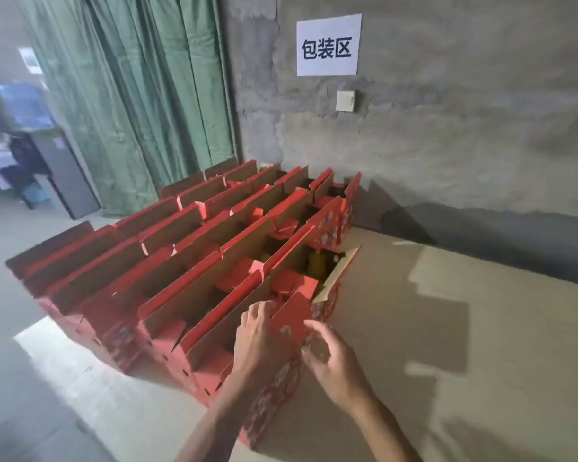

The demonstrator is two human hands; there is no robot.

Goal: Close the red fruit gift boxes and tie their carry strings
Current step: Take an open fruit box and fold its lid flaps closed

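A rough grey concrete wall (447,128) backs the scene, with a white paper sign (328,45) printed with three dark characters stuck high on it and a pale switch plate (345,101) just below the sign. Left of the sign a green curtain (131,95) hangs down to the floor. Below the sign, flat sheets of brown cardboard (447,328) cover the floor, and on them stand the red fruit gift boxes (167,261), packed side by side in rows running from the wall toward the camera, all with their lid flaps standing up and their brown insides showing. In the row furthest right of the group, something yellowish shows inside one open box. The nearest box (281,371) of that row sits at the front, closest to the camera. The left hand (256,338) rests on the top edge of its raised flap, fingers curled over that edge and holding it. The right hand (331,358) hovers just right of the same flap, fingers loosely spread and released, grasping nothing that can be seen.
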